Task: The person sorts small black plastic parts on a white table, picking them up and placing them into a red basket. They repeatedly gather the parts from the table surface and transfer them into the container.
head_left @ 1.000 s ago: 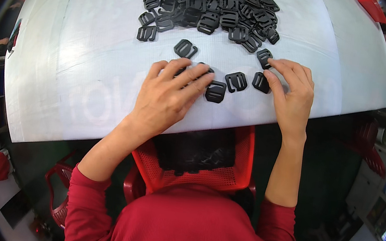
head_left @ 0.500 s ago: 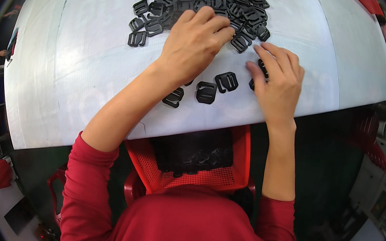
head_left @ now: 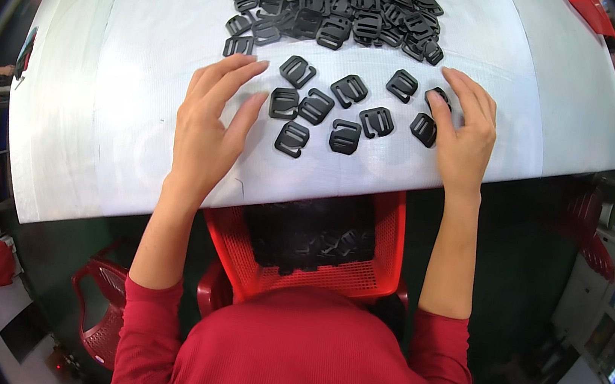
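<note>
Several black plastic strap buckles (head_left: 316,106) lie spread out singly on the white-covered table (head_left: 140,127), between my two hands. My left hand (head_left: 214,113) is at the left of this group, fingers and thumb apart, holding nothing. On the right, my right hand (head_left: 466,134) has its thumb over a black buckle (head_left: 438,98) and its fingers spread; part of that buckle is hidden. Another buckle (head_left: 424,129) lies just beside the right thumb. Behind the group rises a large heap of the same buckles (head_left: 336,9).
A red plastic basket (head_left: 390,247) with many black pieces inside stands below the table's near edge, against my body. Dark red plastic chairs (head_left: 102,313) are at the lower left and under me. A red thing (head_left: 592,13) lies at the far right table edge.
My left hand has drawn back from the heap toward the left and opened. More loose buckles now lie between my hands. My right hand has shifted slightly right.
</note>
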Motion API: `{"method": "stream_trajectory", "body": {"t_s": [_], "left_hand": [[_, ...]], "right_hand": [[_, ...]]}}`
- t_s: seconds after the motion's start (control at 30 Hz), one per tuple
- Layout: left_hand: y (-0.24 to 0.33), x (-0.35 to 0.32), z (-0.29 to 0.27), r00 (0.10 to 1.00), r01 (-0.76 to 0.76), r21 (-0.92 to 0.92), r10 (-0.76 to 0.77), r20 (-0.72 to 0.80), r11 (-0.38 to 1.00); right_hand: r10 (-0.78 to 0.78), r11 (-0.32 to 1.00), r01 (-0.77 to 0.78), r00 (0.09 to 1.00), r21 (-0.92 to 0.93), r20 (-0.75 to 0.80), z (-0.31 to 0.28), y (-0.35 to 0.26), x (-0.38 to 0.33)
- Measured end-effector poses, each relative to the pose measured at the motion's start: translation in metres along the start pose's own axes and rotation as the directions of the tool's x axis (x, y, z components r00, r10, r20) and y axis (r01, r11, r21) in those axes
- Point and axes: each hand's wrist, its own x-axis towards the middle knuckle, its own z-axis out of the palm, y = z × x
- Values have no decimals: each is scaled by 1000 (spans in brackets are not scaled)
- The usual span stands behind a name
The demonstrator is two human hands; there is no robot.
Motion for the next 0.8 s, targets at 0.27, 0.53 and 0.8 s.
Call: {"method": "stream_trajectory", "body": {"t_s": [0.27,0.53,0.8], "left_hand": [[-18,-44,-1,995,70,-11,-69,71,997],[-17,-47,3,991,-2,104,-12,134,995],[-16,-48,1,977,-102,221,56,206,970]], "right_hand": [[32,999,-30,994,-14,105,-1,-6,-35],[-5,999,14,980,-42,197,17,-33,-46],[-108,989,129,966,-76,234,24,-41,-40]]}}
